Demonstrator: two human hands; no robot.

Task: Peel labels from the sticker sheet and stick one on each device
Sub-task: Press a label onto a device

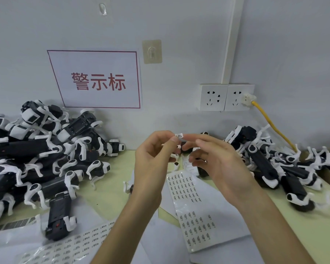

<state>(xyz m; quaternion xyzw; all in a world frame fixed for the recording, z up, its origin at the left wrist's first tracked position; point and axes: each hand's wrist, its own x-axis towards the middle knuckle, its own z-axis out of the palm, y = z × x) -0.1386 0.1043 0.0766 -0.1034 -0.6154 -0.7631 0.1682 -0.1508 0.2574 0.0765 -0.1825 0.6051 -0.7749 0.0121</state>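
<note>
Two hands hover above the table, close together at the middle of the view. The left hand pinches a small white label between thumb and forefinger, its other fingers loosely curled below. The right hand sits just beside it with fingers bent and slightly apart, the forefinger stretched toward the label's edge. I cannot tell whether it touches the label or grips anything.

Below the hands lies a sticker sheet with rows of small printed labels, and a second sheet lies nearer the person. A third sheet is at the lower left.

Black-and-white devices are heaped in two piles: a large pile on the left against the wall, and a smaller pile on the right. One device lies by itself at the near edge of the left pile.

On the wall hang a red-lettered sign and a double socket with a yellow cable plugged in.
</note>
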